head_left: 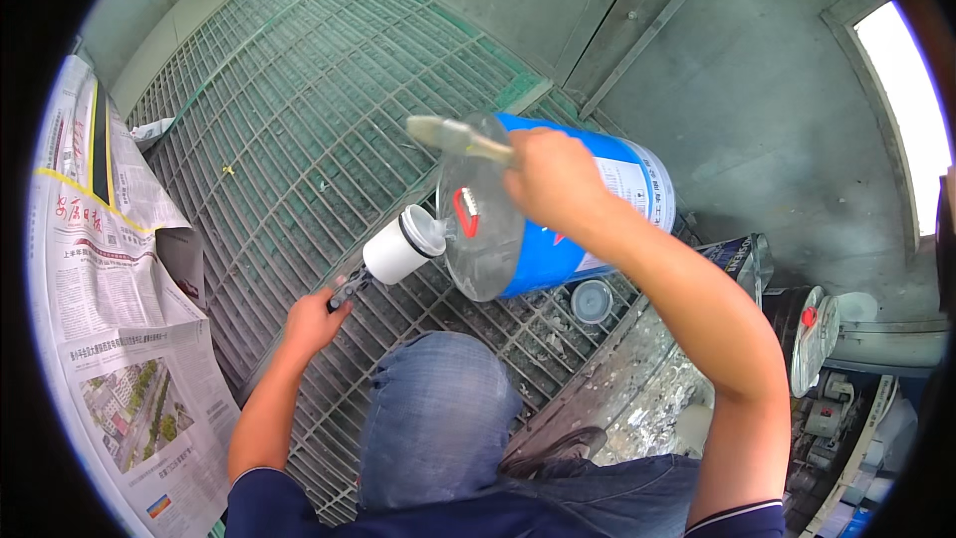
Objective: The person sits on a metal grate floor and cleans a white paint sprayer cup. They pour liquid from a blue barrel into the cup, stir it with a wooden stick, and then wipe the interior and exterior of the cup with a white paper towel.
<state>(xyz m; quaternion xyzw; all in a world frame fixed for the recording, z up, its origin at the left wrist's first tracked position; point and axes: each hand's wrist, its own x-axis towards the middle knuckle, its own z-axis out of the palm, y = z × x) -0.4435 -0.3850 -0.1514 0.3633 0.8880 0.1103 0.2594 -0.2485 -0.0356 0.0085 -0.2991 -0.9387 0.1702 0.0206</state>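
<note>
1. Left of the middle, near the person's raised knee, the left hand is closed around a dark handle, its fingers curled over the near end.
2. At the far end of that handle sits a white cup with a dark band close to its rim, tilted so that its mouth points right and a little far, toward the blue drum.
3. Right of the cup, around the middle of the scene, the blue drum is tipped on its side, with its grey end facing left. A red spout piece shows on that end. Something pale bridges the small gap between cup and drum; whether it is liquid, I cannot tell.
4. Over the drum's far side, the right hand is wrapped around a brush, its bristles pointing left. Whether this hand also touches the drum is unclear.
5. Near the drum's near side, a small round lid lies on the metal grating.
6. Along the left edge hangs printed newspaper; on the right, beyond the bent right arm, a dark tin stands near the grey-green wall.
</note>
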